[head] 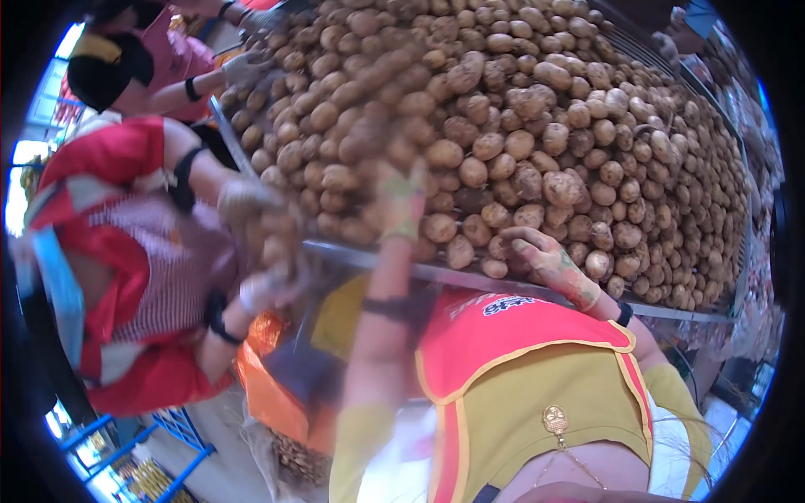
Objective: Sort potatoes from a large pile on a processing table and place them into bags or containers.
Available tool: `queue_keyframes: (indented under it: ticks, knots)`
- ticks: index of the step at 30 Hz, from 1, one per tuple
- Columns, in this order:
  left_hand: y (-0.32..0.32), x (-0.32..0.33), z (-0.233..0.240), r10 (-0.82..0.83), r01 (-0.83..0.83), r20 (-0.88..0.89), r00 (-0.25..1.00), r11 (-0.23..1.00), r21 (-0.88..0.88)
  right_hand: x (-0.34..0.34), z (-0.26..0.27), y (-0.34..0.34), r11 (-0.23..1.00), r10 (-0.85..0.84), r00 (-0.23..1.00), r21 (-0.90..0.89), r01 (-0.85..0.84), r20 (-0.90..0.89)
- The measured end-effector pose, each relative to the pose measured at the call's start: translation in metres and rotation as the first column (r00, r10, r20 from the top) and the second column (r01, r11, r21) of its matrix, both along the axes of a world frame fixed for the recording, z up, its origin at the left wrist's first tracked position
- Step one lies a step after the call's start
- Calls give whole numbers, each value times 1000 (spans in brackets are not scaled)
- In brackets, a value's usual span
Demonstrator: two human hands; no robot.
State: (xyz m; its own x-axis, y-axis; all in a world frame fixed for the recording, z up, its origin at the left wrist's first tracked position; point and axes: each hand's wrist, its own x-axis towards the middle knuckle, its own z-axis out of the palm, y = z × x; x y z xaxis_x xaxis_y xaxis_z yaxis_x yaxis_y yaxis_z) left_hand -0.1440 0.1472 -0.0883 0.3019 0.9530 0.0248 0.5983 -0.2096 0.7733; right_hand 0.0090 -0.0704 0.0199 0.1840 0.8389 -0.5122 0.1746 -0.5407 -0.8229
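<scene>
A large heap of potatoes [563, 188], partly coated in soil, fills a metal-edged sorting table before me. My left hand [402, 198], in a patterned glove, reaches over the near left part of the heap and is blurred by motion; whether it holds anything is not plain. Blurred potatoes lie around and beyond it. On the near edge, my right hand [550, 261], also in a patterned glove, rests with bent fingers beside potatoes; its palm side is hidden.
The table's metal rim [666, 312] runs close along my apron. At left, a co-worker's gloved hands [270, 286] hold potatoes over an orange bag [270, 390]. Another person's gloved hand [247, 68] is at the far left edge. A blue metal rack [182, 440] stands lower left.
</scene>
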Motion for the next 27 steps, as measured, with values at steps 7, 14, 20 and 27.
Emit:
queue_keyframes:
  ticks: [7, 14, 20, 27]
  knots:
    - [50, 31, 39, -68, 70, -57, 996, 997, 28, 42, -7, -47, 970, -237, 942, -12, 241, -237]
    - [-9, 4, 86, 89, 597, 915, 393, 733, -327, 58, 24, 24, 980, -93, 988, 165, 112, -122]
    - [-51, 7, 68, 542, 900, 795, 271, 151, -409, 39, 39, 59, 879, -51, 960, 445, 174, -275]
    - [-95, 37, 57, 649, 834, 674, 353, 108, -541, 40, 9, 33, 822, 120, 964, 568, 38, -238]
